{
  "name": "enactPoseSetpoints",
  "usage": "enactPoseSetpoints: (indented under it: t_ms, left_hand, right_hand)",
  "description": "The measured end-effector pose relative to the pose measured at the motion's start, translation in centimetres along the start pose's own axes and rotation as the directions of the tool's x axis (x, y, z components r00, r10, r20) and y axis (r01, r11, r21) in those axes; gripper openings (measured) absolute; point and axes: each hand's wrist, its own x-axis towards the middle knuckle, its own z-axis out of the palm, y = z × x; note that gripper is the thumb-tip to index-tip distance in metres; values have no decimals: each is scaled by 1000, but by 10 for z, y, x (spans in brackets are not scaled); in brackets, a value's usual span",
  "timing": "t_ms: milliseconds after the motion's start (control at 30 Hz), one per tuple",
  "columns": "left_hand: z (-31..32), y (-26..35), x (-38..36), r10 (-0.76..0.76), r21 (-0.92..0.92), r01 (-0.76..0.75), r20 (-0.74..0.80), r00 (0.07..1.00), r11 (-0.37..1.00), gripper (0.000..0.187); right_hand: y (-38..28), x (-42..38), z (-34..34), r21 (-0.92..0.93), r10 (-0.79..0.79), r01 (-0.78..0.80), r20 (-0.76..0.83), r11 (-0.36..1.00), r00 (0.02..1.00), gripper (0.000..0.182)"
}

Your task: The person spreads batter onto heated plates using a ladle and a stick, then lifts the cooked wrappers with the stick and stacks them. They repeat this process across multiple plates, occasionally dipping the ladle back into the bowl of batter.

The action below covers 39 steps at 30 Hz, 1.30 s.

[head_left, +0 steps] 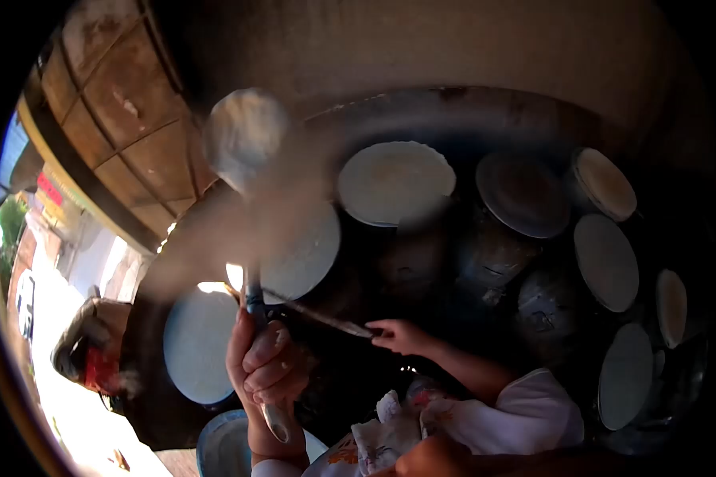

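Observation:
My left hand (272, 362) is closed around the long handle of a ladle (247, 139). The ladle stands upright, its round metal bowl above the hand and its handle end below. To the right, the fingers of my right hand (399, 337) pinch one end of a thin stick (326, 319), which slants up toward the ladle handle. Beyond both hands, pale round discs lie around a large dark round surface. One pale disc (306, 258) is partly behind the ladle, another (203, 346) is left of my left hand, and a third (398, 183) is farther back.
A brown disc (523, 195) and several pale discs (606, 262) curve down the right side. A blue-rimmed basin (215, 449) stands at the bottom left. Hazy steam (231, 230) blurs the area around the ladle. A tiled wall (135, 103) rises at the left, beside a bright outdoor opening.

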Motion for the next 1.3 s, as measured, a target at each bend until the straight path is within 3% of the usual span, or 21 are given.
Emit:
enactPoseSetpoints:
  t_ms: [67, 133, 200, 300, 333, 400, 433, 500, 567, 633, 667, 767, 800, 833, 900, 933, 967, 1067, 1100, 1200, 1300]
  left_hand:
    - [-19, -35, 83, -287, -199, 275, -33, 957, 941, 47]
    - [-62, -71, 165, -514, -321, 479, -31, 857, 817, 45]
    - [-116, -118, 245, -662, -404, 591, -50, 748, 698, 43]
    - [-209, -189, 337, -814, -482, 688, -97, 573, 542, 39]
    - [-241, -212, 362, -853, -545, 696, -74, 516, 468, 38]
    - [-321, -261, 402, -885, -559, 687, -260, 387, 465, 36]
    - [-351, -278, 414, -879, -521, 709, -309, 363, 476, 36]
    - [-387, -299, 436, -856, -411, 773, -407, 318, 483, 30]
    - [-408, -312, 435, -765, -221, 827, -553, 331, 517, 16]
    - [-406, -335, 453, -650, 95, 871, -628, 428, 482, 10]
    - [-406, -342, 462, -586, 220, 870, -664, 465, 441, 32]
    - [-418, -339, 491, -553, 457, 844, -642, 532, 281, 48]
    - [-413, -340, 499, -467, 467, 852, -715, 520, 235, 55]
    - [-416, -334, 504, -490, 523, 833, -686, 538, 181, 56]
    - [-428, -328, 524, -546, 657, 750, -601, 584, 78, 58]
    - [-439, -322, 532, -492, 683, 728, -615, 616, 57, 61]
    - [-441, -316, 550, -480, 720, 694, -603, 637, 17, 62]
    - [-445, -283, 547, -422, 738, 667, -639, 643, -103, 67]
    - [-447, -276, 544, -398, 756, 638, -636, 661, -148, 66]
    - [-451, -268, 544, -372, 831, 472, -555, 745, -294, 63]
    - [-464, -248, 550, -309, 818, 353, -516, 799, -455, 62]
  right_hand:
    - [0, -60, -98, 296, 344, -234, -403, 926, 848, 43]
    - [34, -117, -189, 283, 282, -103, -720, 954, 635, 33]
    - [58, -168, -256, 282, 284, -62, -886, 957, 366, 36]
    - [120, -200, -313, 364, 361, 56, -931, 930, 53, 42]
    - [125, -200, -324, 444, 443, 162, -895, 882, 39, 46]
    - [181, -182, -335, 510, 513, 228, -857, 829, 49, 45]
    - [208, -174, -340, 541, 547, 261, -835, 800, 53, 44]
    - [185, -151, -317, 437, 560, 502, -820, 746, -120, 41]
    - [174, -141, -318, 512, 655, 571, -754, 641, -59, 43]
    - [199, -121, -334, 352, 417, 298, -889, 887, -191, 45]
    - [164, -126, -344, 299, 328, 144, -903, 943, -278, 43]
    - [171, -126, -358, 136, 78, -258, -972, 957, -222, 41]
    - [166, -117, -369, 83, 40, -194, -975, 977, -218, 37]
    - [163, -108, -384, 53, -20, -373, -982, 927, -189, 41]
    - [152, -93, -420, 45, -14, -445, -992, 894, -129, 38]
    - [148, -101, -426, 37, -19, -589, -996, 808, -88, 37]
    - [129, -112, -421, 88, 2, -607, -990, 790, -140, 41]
    - [143, -133, -375, 2, -63, -697, -996, 717, -68, 36]
    - [139, -124, -371, 1, -6, -644, -1000, 765, -9, 36]
    - [144, -89, -404, -70, -85, -517, -996, 853, -5, 35]
    - [130, -122, -427, -112, -165, -672, -986, 732, -15, 34]
